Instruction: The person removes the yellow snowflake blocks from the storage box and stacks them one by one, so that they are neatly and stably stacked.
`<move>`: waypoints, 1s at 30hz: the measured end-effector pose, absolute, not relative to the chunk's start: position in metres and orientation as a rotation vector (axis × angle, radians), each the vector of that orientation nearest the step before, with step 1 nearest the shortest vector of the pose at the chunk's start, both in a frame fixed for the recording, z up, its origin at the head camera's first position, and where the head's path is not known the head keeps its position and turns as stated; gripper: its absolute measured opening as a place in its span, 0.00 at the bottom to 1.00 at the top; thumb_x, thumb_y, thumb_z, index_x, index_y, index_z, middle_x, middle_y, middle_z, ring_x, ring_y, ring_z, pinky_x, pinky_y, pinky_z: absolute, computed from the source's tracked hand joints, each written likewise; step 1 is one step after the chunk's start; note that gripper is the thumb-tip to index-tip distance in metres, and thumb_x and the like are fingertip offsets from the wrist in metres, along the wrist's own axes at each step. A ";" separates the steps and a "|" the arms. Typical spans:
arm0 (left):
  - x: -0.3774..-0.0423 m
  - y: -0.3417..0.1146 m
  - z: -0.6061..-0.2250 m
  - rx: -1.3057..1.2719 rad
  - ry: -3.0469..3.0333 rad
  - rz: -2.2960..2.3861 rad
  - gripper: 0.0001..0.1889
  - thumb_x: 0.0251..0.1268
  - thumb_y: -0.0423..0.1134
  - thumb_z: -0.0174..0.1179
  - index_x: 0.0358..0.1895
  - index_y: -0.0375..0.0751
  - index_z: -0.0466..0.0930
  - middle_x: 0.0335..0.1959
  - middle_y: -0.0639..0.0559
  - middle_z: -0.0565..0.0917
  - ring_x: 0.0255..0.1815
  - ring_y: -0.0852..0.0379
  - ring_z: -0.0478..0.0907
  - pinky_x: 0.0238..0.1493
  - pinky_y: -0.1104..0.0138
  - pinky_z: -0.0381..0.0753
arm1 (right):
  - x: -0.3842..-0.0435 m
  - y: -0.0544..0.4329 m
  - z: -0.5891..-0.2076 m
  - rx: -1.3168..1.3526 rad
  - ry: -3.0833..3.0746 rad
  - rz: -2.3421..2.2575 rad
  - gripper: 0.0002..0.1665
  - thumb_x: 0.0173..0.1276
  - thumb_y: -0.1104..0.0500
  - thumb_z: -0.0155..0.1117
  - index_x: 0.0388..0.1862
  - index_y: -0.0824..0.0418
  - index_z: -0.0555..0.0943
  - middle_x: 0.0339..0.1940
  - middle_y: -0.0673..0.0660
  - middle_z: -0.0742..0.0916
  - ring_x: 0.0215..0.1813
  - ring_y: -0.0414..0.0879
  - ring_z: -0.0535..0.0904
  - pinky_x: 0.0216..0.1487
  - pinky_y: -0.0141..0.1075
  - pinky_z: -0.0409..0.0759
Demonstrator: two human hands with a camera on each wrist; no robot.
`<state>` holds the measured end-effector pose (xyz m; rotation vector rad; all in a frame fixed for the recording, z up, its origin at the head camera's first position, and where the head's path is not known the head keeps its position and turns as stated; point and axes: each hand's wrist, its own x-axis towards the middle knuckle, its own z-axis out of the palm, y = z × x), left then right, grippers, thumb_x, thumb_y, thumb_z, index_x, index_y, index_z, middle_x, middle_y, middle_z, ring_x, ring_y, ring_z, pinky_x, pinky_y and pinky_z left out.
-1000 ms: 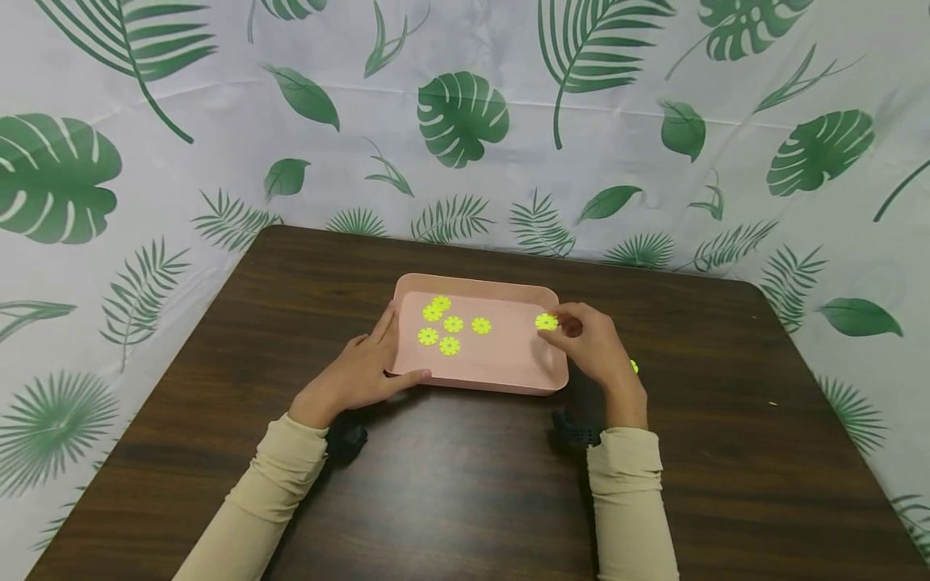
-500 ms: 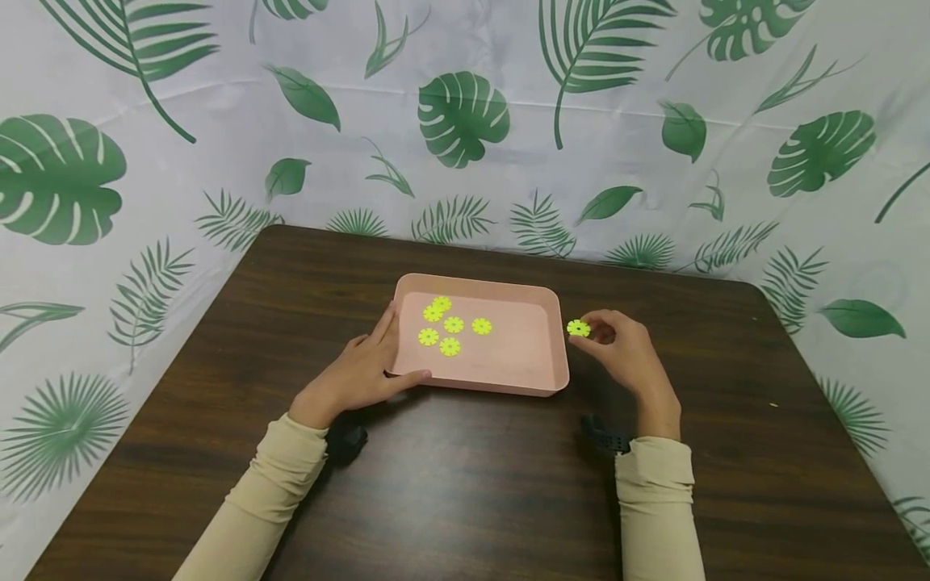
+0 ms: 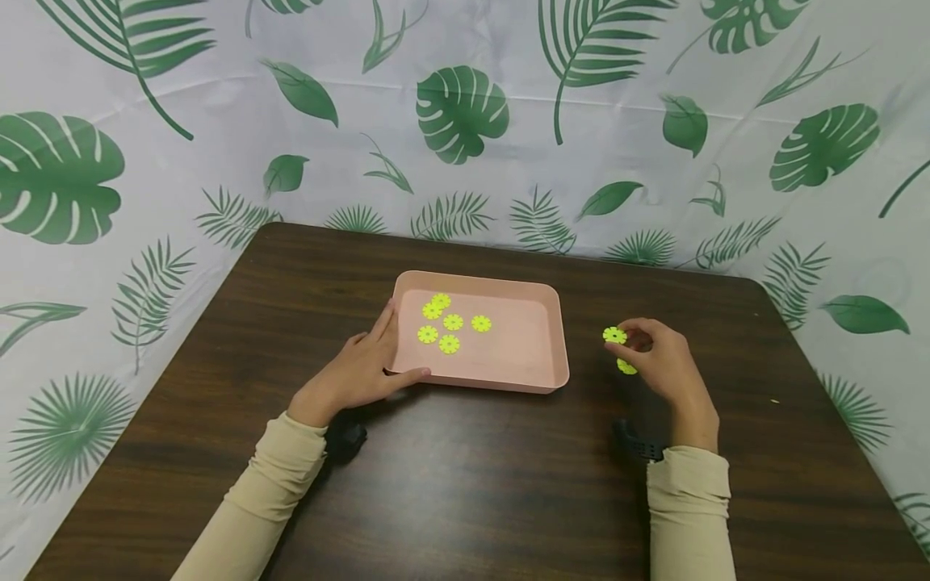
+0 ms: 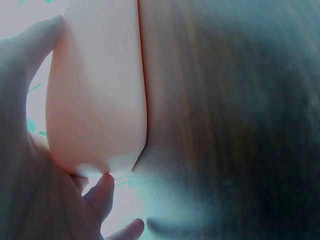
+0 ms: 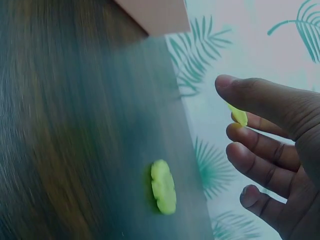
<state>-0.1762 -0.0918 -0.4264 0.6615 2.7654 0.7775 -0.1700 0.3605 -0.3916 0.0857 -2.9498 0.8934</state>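
Note:
My right hand pinches a bright yellow-green notched disc between thumb and fingers, to the right of the tray. In the right wrist view only a sliver of that held disc shows behind the thumb. Just below the hand, another notched disc lies on the table. My left hand rests against the left end of a shallow pink tray, fingers straight along its side and thumb at the front rim. Several like discs lie flat in the tray's left half, two of them overlapping.
The dark wood-grain table ends at the back against a white leaf-print cloth. A tiny yellow scrap lies far right on the table. Dark straps with devices sit at both wrists.
My right hand has moved right with the pinched disc, from over the tray's right end to above the table. The disc on the table shows again below it. My left hand stays put.

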 end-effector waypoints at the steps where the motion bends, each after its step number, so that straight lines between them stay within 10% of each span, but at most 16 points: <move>1: -0.176 -0.092 -0.426 0.661 2.763 0.781 0.59 0.68 0.71 0.54 0.84 0.34 0.35 0.86 0.40 0.32 0.84 0.43 0.48 0.72 0.33 0.56 | -0.169 0.363 -0.392 0.078 -2.947 0.890 0.27 0.73 0.50 0.71 0.60 0.69 0.81 0.43 0.63 0.83 0.43 0.56 0.77 0.39 0.42 0.78; 30: -0.176 -0.091 -0.424 0.654 2.754 0.769 0.59 0.69 0.70 0.55 0.84 0.33 0.33 0.86 0.41 0.31 0.84 0.44 0.46 0.72 0.33 0.55 | -0.164 0.399 -0.412 -0.030 -3.089 0.910 0.29 0.72 0.51 0.72 0.59 0.73 0.81 0.44 0.66 0.84 0.42 0.56 0.78 0.40 0.42 0.77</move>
